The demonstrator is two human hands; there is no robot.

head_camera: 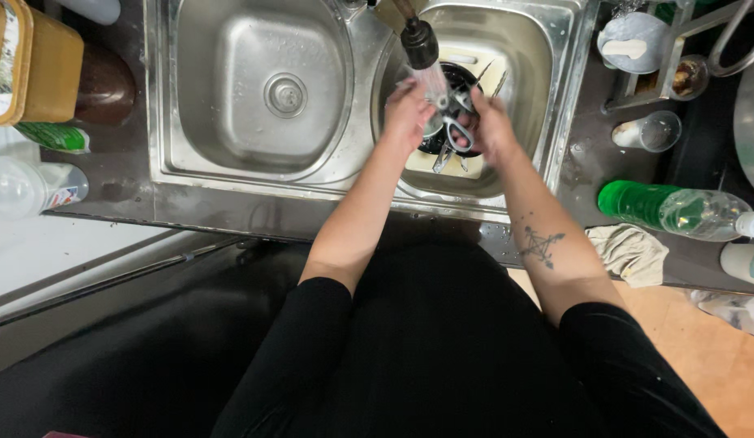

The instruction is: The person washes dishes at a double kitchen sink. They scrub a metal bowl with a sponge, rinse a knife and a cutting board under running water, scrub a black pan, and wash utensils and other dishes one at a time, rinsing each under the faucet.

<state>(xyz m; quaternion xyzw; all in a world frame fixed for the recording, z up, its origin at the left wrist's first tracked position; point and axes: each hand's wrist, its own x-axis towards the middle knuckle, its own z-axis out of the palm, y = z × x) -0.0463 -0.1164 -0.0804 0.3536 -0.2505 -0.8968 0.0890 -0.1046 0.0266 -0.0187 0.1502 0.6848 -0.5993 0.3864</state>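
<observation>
Head view, double steel sink. Left basin (255, 89) holds nothing but its drain. Right basin (539, 73) holds a dark round pan (466, 77) with cutlery lying in and beside it. Tap (417, 40) running; stream falls between both hands. Left hand (405, 113) and right hand (489, 126) meet under the water over the right basin, around a small metal utensil (456, 130); fingers curled toward it, exact grip blurred, cannot tell.

Bench, right: clear glass (657, 130), lying bottle with green liquid (677, 209), crumpled rag (633, 253). Bench, left: yellow-lidded brown jar (52, 69), clear bottle on its side (32, 188).
</observation>
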